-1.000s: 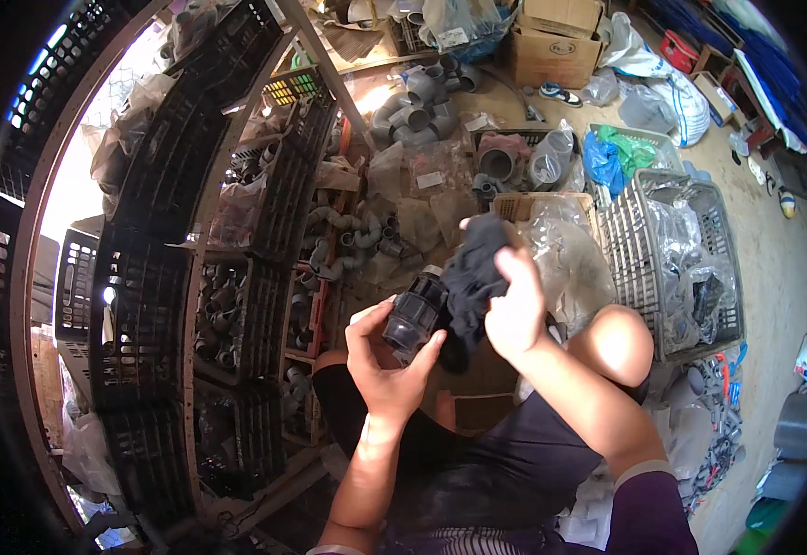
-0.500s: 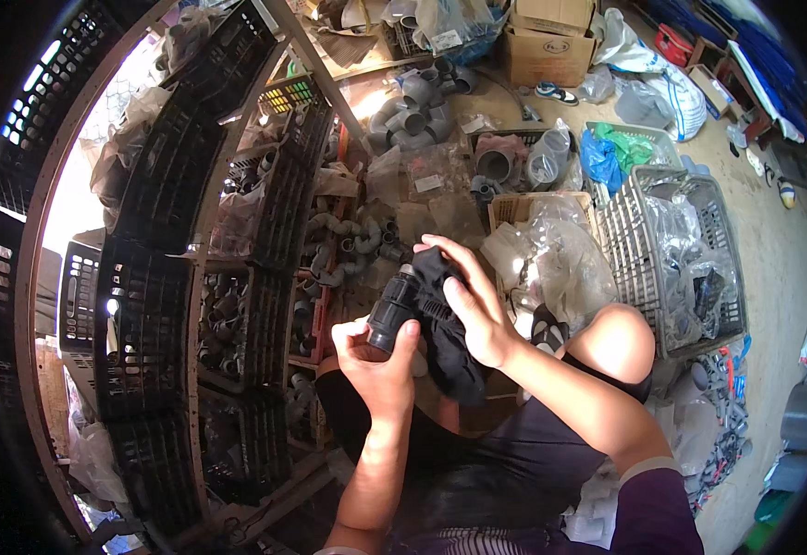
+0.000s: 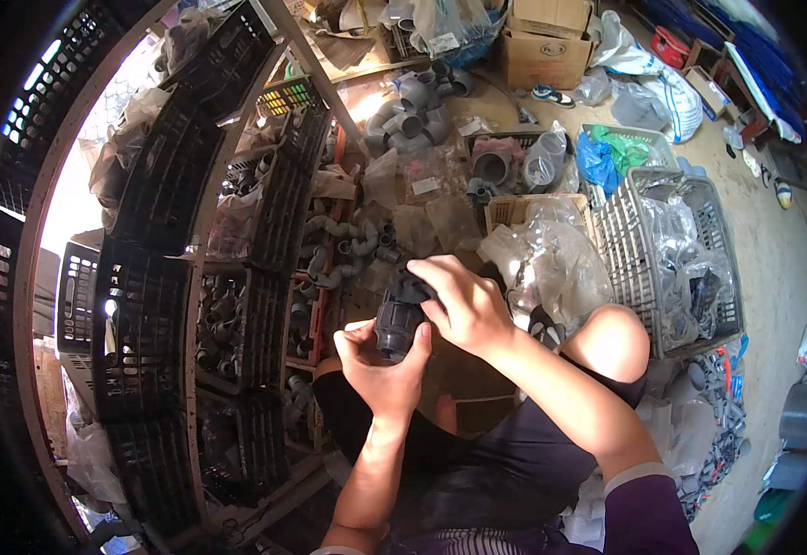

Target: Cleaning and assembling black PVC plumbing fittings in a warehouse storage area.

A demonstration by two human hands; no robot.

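My left hand (image 3: 380, 377) is closed around the lower end of a black ribbed plastic pipe fitting (image 3: 396, 326), thumb on one side and fingers on the other. The fitting points away from me above my lap. Against its far end my right hand (image 3: 470, 310) presses a bunched black cloth (image 3: 411, 285), its fingers curled over the fabric. Part of the cloth is hidden under that hand, and the fitting's far opening is covered.
Black crates (image 3: 149, 333) of fittings fill a rack at my left. Grey pipe bends (image 3: 352, 242) lie ahead. Clear plastic bags (image 3: 551, 259) and a grey crate (image 3: 639, 264) stand to the right, near my bent knee (image 3: 614, 340). A cardboard box (image 3: 547, 57) sits farther back.
The cloth, which hung loosely beside the fitting, is now bunched over its far end. My right hand has come down and its fingers have curled in; my left hand still holds the fitting.
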